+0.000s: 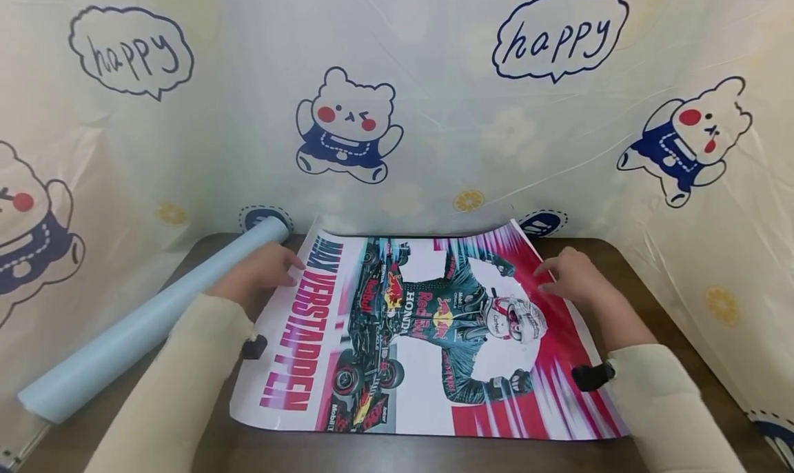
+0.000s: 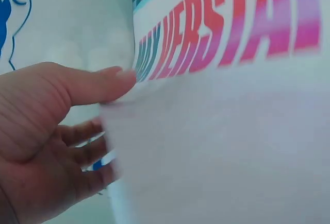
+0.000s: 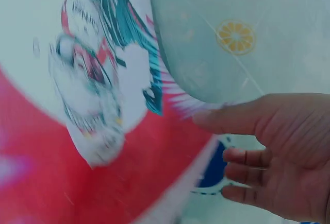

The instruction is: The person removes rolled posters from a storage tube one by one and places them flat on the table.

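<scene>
A large glossy poster (image 1: 422, 373) lies across the table, printed with a racing car, a helmeted driver and big red lettering. Its far corners curl upward. My left hand (image 1: 260, 273) pinches the left edge near the far corner; in the left wrist view the thumb (image 2: 117, 84) is on the printed face and the other fingers are partly behind the sheet. On the opposite side, my right hand (image 1: 577, 280) holds the red edge near the far right corner. The right wrist view has that thumb (image 3: 219, 120) over the edge, with the index finger hidden.
A light blue roll (image 1: 155, 321) lies diagonally to the left, beside my left forearm. The brown table (image 1: 434, 454) extends past the poster's near edge. A pale printed sheet (image 1: 434, 149) with bears hangs behind and around the table.
</scene>
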